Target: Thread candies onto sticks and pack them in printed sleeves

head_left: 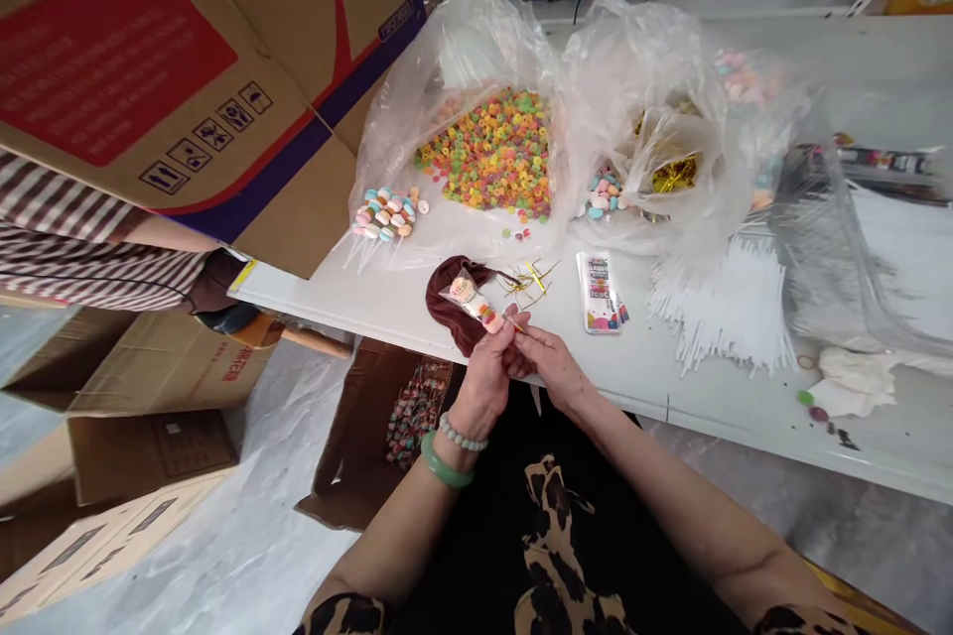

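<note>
left hand: closed in a pinch on the lower end of the candy pack; i see the hand [487,372] just over the bench's near edge.
right hand: fingers narrowed together at that same end, beside the left; from here i cannot tell what this hand [555,367] pinches.
candy pack: the clear-wrapped pack [466,292] is tilted, its upper end over the dark red cloth [441,290] on the bench [372,310].
gold ties: loose strips [534,280] scattered just beyond the hands.
printed cards: a small stack [598,290] right of the ties.
white sticks: a broad heap [734,313] farther right.
clear bags: one, behind the cloth, bears ring candies [495,159]; skewered candies [385,215] lie at its left edge.
big carton: it [283,149] blocks my view at upper left, partly hiding a person in striped clothing [96,248].
floor box: an open box [339,461] below the bench, beside the left forearm, holding packed candies [417,415].
</note>
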The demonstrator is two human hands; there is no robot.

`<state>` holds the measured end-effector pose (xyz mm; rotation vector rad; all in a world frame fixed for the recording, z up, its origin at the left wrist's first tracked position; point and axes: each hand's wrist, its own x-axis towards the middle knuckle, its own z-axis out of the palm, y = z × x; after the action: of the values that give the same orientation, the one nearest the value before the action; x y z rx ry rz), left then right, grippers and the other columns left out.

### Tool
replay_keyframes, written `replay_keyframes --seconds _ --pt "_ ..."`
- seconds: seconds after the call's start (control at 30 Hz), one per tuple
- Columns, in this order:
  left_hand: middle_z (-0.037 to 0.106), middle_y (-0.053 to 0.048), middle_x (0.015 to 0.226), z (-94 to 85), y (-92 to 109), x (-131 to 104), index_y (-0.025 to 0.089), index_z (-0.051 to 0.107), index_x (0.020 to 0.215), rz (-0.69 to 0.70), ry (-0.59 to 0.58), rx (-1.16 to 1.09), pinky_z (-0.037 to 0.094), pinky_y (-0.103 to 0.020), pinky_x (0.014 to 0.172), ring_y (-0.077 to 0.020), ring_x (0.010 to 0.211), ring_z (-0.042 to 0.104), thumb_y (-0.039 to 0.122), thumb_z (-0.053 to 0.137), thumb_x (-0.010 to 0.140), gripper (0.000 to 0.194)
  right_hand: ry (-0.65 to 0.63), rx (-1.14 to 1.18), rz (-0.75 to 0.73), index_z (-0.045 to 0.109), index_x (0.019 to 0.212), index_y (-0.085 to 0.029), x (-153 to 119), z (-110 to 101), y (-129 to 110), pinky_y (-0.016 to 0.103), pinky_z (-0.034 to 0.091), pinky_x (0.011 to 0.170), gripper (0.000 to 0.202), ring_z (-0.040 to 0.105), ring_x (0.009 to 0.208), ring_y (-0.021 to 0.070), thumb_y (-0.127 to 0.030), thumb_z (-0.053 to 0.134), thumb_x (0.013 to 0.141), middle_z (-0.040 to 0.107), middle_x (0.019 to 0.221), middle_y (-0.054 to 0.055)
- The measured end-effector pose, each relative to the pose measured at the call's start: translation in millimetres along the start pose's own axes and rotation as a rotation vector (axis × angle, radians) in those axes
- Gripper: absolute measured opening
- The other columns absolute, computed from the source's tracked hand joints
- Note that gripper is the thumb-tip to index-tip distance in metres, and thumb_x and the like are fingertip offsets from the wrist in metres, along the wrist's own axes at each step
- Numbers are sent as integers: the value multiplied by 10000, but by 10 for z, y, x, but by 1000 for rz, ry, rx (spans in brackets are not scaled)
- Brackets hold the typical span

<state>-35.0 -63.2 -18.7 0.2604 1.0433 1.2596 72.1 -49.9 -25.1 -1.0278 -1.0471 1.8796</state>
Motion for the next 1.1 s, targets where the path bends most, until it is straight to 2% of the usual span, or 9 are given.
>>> replay_keyframes --seconds 0.1,0.2,0.3,0.37,0.53,0.63,0.8,0.97,1.1 --pt "678 -34 835 5 53 -29 186 714 1022 -83 -67 20 428 -258 492 -84 492 509 489 735 722 427 -113 330 188 538 692 -186 24 36 35 202 277 416 276 354 407 68 -419 665 767 453 485 -69" --pt "678 -103 1112 -30 166 -90 163 713 767 -107 -225 -7 519 -322 807 -212 940 656 457 778 692 310 -311 499 400 454 635 -201 5 28 61 196 186 382 291 219 355 51 -378 652 753 333 423 -102" --pt "634 -128 1247 -83 251 -139 153 682 671 -68 -331 16 442 -400 1000 -314 1225 542 406 808 678 282 -399 423 435 444 647 -214 -40 9 52 210 189 377 285 226 340 68 -416 585 790 326 423 -99" --pt "629 -129 1249 -113 257 -127 148 644 613 -27 -268 23 444 -403 994 -324 1234 532 391 816 667 303 -301 193 298 474 683 -214 -81 26 31 227 263 399 283 334 377 94 -447 531 834 425 477 -65" --pt "669 -61 934 -96 104 -10 167 643 696 -13 51 -176 501 -310 882 -188 961 632 359 767 710 229 205 -899 -497 614 978 -202 -146 177 -11 341 453 731 165 595 830 212 -320 527 903 671 934 94" --pt "648 -32 820 -53 2 -1 163 680 819 -47 102 -256 510 -270 853 -143 851 621 316 726 749 175 258 -1217 -635 653 904 -165 -93 220 -11 359 435 748 197 594 795 224 -213 464 936 673 852 133" --pt "664 -45 829 -83 26 -69 164 715 882 -108 63 -142 526 -292 770 -158 806 625 327 763 717 236 71 -563 -258 628 657 -187 47 153 -39 223 418 531 287 486 509 115 -302 503 889 563 559 -26" --pt "622 -97 1273 -177 231 -142 168 717 708 36 -209 -33 479 -379 929 -275 1125 592 299 857 604 219 -242 17 110 543 653 -209 32 130 -12 216 293 382 311 199 342 75 -425 499 871 290 444 -115" --pt "630 -121 1267 -298 358 -156 156 708 665 95 -208 169 454 -360 935 -285 1137 581 314 812 678 190 -221 29 186 584 736 -202 -18 79 -119 237 391 474 177 435 450 100 -364 626 792 510 553 -45"
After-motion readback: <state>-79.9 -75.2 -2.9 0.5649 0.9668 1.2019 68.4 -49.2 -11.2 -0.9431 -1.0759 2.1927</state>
